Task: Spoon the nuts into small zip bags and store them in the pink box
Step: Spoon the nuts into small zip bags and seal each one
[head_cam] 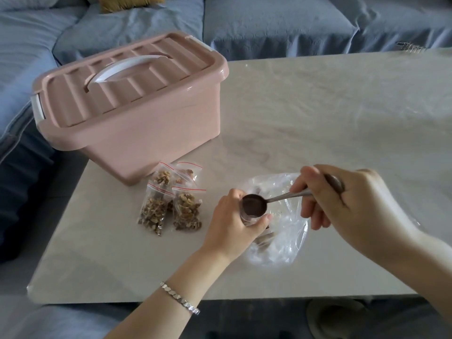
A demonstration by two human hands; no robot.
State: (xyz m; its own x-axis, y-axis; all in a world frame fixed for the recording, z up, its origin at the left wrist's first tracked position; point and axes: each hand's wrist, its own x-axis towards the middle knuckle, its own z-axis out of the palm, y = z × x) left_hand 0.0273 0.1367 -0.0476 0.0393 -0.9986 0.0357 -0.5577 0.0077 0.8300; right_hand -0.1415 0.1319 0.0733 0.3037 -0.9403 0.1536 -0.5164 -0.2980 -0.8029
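Over L-held zip bag (247, 217): R-grip spoon (254, 204).

A home living room, as I see it.
A blue-covered sofa (269, 23) wraps the far and left sides of my pale marble-look coffee table (342, 113).

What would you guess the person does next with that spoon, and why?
Probably dip the spoon back into the big clear bag for more nuts. Its bowl looks empty, tipped at the small bag in the left hand, and the right hand grips the handle.
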